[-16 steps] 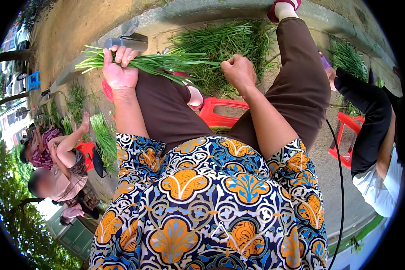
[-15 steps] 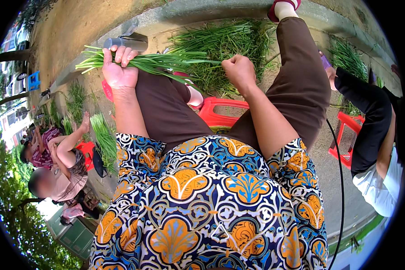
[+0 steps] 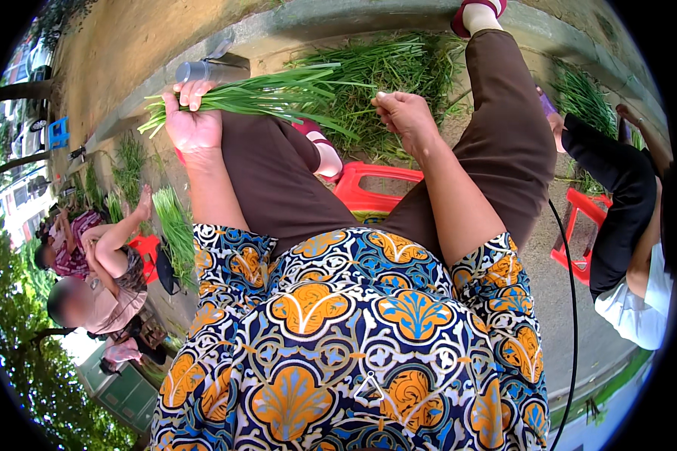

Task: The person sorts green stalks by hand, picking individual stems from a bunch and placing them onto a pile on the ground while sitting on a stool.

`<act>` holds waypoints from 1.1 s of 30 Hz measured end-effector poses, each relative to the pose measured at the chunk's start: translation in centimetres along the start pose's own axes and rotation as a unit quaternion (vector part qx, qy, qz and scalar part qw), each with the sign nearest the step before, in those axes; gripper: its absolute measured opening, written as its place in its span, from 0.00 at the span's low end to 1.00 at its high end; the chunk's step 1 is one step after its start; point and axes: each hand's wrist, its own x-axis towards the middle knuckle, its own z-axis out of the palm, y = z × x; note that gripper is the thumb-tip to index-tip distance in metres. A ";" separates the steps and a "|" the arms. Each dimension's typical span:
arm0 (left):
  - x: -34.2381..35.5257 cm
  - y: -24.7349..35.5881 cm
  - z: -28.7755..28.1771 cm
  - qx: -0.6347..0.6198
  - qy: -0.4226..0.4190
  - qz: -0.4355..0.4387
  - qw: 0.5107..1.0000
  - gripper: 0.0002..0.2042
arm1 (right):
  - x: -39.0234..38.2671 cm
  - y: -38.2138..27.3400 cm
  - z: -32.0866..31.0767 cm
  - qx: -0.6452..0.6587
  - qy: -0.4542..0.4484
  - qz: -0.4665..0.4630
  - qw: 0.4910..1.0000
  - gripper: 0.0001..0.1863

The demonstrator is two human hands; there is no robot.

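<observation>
My left hand [image 3: 193, 129] is wrapped round a bunch of long, flat green chives [image 3: 278, 92] above my left knee. The cut-looking ends poke out to the left, and the leaf tips fan out to the right. Just past those tips my right hand [image 3: 412, 122] is closed in a pinch, thumb against forefinger. Something thin and pale may be at its fingertips, too small to name. Beneath and beyond the hands, a heap of loose chives [image 3: 399, 75] lies on the ground between my feet.
A red plastic stool [image 3: 353, 197] shows between my thighs. A grey metal cylinder [image 3: 217, 71] lies near the kerb [image 3: 331, 24]. Another chive bundle [image 3: 174, 225] is at left, near seated people. At right, a person sits beside a red stool [image 3: 579, 233]; a black cable hangs nearby.
My right hand has turned slightly, its fingertips now further from the bunch; before, it pinched a leaf drawn out from it. The chives in my left hand have spread wider and shifted a little.
</observation>
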 end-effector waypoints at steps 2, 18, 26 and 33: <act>0.1 0.4 -0.3 0.006 0.001 0.011 1.000 0.19 | 0.6 0.9 0.0 -0.096 -0.003 -0.055 0.994 0.06; 0.4 -0.2 0.2 -0.072 -0.009 -0.052 0.996 0.22 | -0.8 1.1 1.6 -0.201 -0.130 -0.136 0.961 0.27; 0.7 -1.2 0.7 -0.072 -0.008 -0.073 0.995 0.21 | -1.7 0.2 2.1 -0.167 -0.193 -0.078 0.964 0.26; 0.8 -1.7 0.9 -0.044 -0.002 -0.064 0.997 0.21 | -3.3 -1.9 2.3 -0.133 -0.197 -0.088 0.967 0.19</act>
